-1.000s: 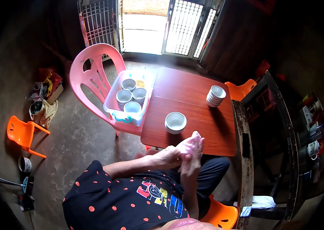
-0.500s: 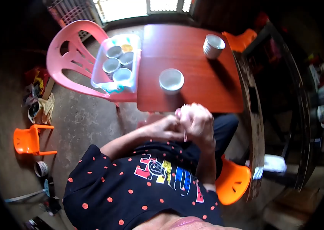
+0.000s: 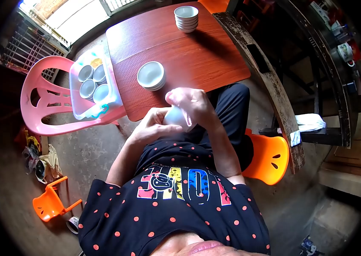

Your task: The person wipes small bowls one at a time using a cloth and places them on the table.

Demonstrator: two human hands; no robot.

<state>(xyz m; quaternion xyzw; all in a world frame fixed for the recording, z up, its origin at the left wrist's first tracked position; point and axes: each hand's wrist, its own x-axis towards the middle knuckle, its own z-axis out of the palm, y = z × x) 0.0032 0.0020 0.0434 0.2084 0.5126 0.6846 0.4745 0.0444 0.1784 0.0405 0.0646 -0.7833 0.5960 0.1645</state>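
Observation:
My left hand (image 3: 148, 126) is closed around the near side of a pale bowl (image 3: 174, 120), low in front of the shirt and just off the table's front edge. My right hand (image 3: 195, 104) is bent over the bowl's other side, its fingers curled on what looks like a thin pink cloth (image 3: 187, 119); blur hides its full shape. Just beyond my hands, a short stack of white bowls (image 3: 150, 75) rests on the red-brown table (image 3: 180, 55). A taller bowl stack (image 3: 186, 18) stands at the table's far side.
On the pink chair (image 3: 46, 91) at the left sits a clear plastic box (image 3: 76, 100) with several stacked bowls. A worn wooden bench (image 3: 270, 85) runs along the right. Orange small chairs stand at the lower right (image 3: 270, 160) and lower left (image 3: 48, 206).
The view has turned and tipped down, shifting table and chairs in the picture. My hands, earlier together on the pink cloth, are now farther apart, with a pale bowl visible between them.

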